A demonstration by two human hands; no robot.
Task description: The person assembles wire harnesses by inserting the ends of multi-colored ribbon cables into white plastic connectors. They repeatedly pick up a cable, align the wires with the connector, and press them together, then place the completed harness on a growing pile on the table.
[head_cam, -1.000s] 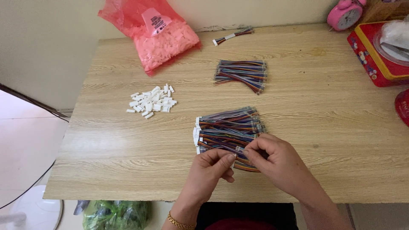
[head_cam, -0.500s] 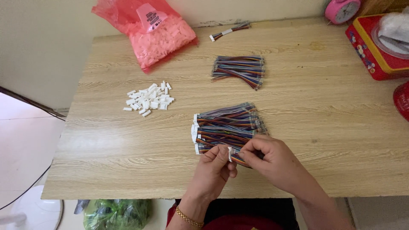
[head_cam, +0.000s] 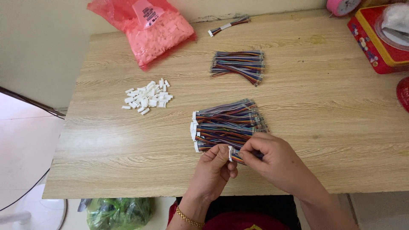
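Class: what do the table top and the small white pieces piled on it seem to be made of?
Table top: probably wood-look laminate, matte; pale printed-looking grain streaks.
Small white pieces: likely moulded plastic; uniform blocky shapes, solid white, slightly glossy.

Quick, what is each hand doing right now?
Left hand: pinching the white connector of a wire strip.
Right hand: closed, holding that wire strip.

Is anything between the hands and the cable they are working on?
Nothing visible. The left hand pinches the white connector and the right hand holds the cable, just in front of the cable pile.
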